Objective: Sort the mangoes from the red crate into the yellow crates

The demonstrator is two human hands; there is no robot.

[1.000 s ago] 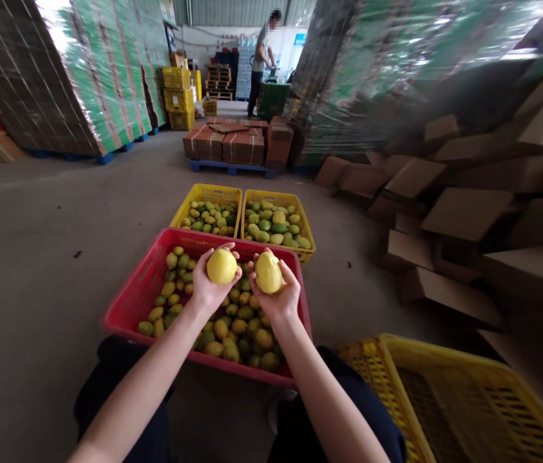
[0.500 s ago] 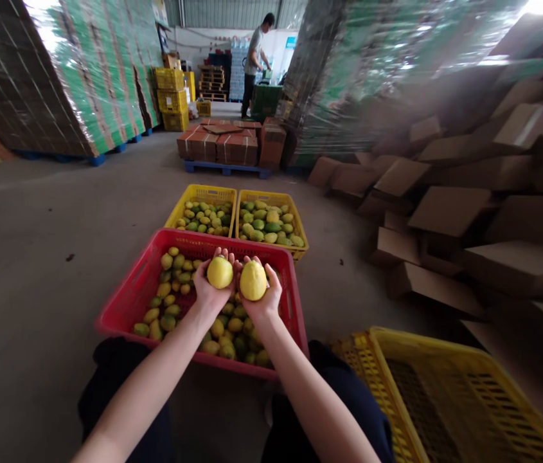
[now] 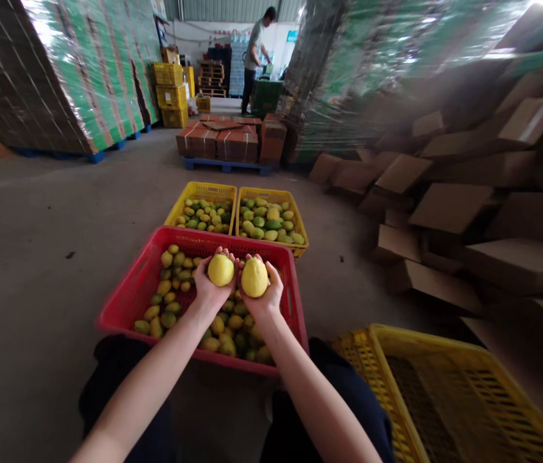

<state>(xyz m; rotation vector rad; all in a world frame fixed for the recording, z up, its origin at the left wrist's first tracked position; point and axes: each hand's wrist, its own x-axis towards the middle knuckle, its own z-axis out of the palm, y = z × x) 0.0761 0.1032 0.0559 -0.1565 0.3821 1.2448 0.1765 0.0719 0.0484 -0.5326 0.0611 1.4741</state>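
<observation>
My left hand (image 3: pixel 209 288) is palm up with its fingers curled under a round yellow lemon (image 3: pixel 221 270). Beside it, my right hand (image 3: pixel 269 298) cups a larger, bumpier yellow lemon (image 3: pixel 254 278) the same way. The two hands nearly touch, held above a red crate (image 3: pixel 124 292). Inside that crate lie many yellow and green lemons (image 3: pixel 171 307), partly hidden by my forearms. Just beyond it stand two yellow crates, the left one (image 3: pixel 172 215) with smaller lemons and the right one (image 3: pixel 302 231) with larger ones, some quite green.
At my right stands another yellow crate (image 3: pixel 425 337), with loose cardboard boxes (image 3: pixel 449 209) heaped behind it. Ahead, brown cartons (image 3: pixel 237 146) sit on a blue pallet (image 3: pixel 225 166). Wrapped stacks (image 3: pixel 102 71) rise on both sides. A person (image 3: pixel 254 58) stands at the back.
Both hands keep holding their lemons over the red crate, almost unmoved. The view has shifted very slightly, and the lemon in my right hand sits a touch further right.
</observation>
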